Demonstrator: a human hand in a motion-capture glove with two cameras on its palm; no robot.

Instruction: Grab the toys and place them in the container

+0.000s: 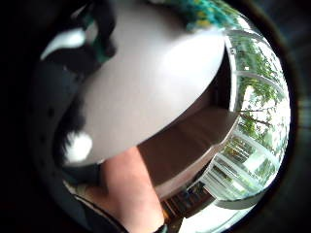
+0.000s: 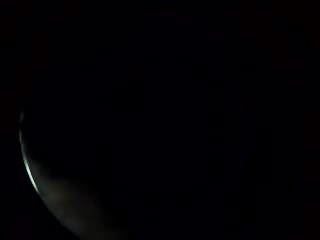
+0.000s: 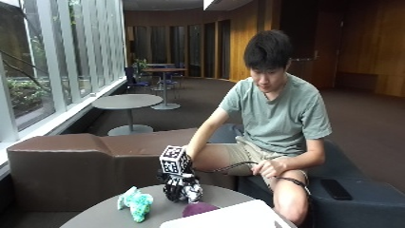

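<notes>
One toy (image 3: 192, 191) gripped by right hand (image 3: 179, 186); teal toy (image 3: 137, 203) on table (image 3: 95, 216).

Green tee, khaki shorts, black-gloved right hand (image 3: 179, 186)

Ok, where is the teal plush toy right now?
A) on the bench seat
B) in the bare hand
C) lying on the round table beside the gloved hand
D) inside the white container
C: the outside view shows the teal plush toy lying on the round table, beside the gloved right hand, outside the white container.
</notes>
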